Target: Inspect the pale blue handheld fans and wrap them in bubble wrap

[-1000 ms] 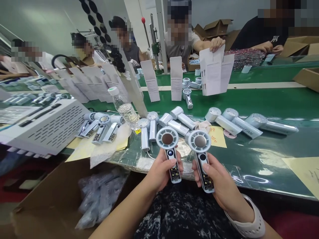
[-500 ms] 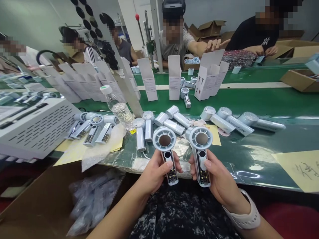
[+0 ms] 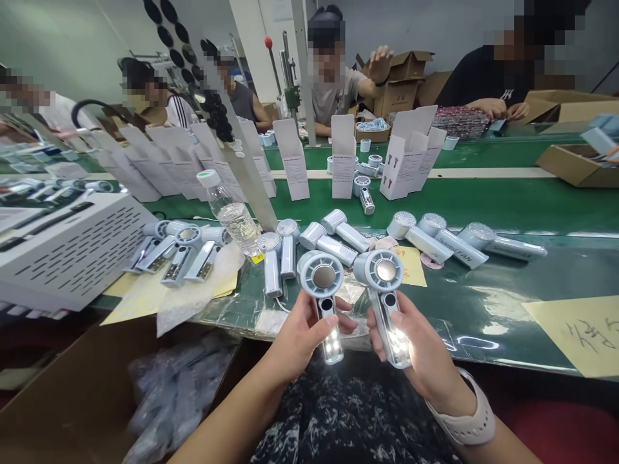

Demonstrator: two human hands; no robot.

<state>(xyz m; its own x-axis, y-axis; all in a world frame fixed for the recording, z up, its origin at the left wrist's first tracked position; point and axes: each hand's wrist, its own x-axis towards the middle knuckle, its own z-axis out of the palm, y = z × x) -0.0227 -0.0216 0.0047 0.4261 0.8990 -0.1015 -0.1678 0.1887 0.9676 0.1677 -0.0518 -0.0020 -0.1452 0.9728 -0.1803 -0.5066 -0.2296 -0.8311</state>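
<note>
My left hand [image 3: 304,335] is wrapped round the handle of a light-blue handheld fan [image 3: 322,276], its thumb on the handle's front below a dark round button. A matching handheld fan [image 3: 385,269] sits in my right hand [image 3: 420,341], its thumb likewise on the front. Both fans are held upright above the bench edge, side by side and apart. Bright white lights shine from the lower part of each handle, where the inner parts show. Just beyond them, several more fans [image 3: 341,248] lie on the bench, and others [image 3: 447,241] rest to the right.
At left stand a white vented box [image 3: 72,251], a fan group [image 3: 186,248] and a water bottle [image 3: 235,216] beside a metal post [image 3: 251,174]. White cartons [image 3: 343,154] line the green belt [image 3: 314,206]. Below left, a cardboard box [image 3: 62,399] holds plastic-wrapped items. Co-workers sit opposite.
Lights in both fan handles have come on; they were dark before. Both fans have shifted slightly, the right one tilting left. A co-worker opposite has raised a hand away from the cartons.
</note>
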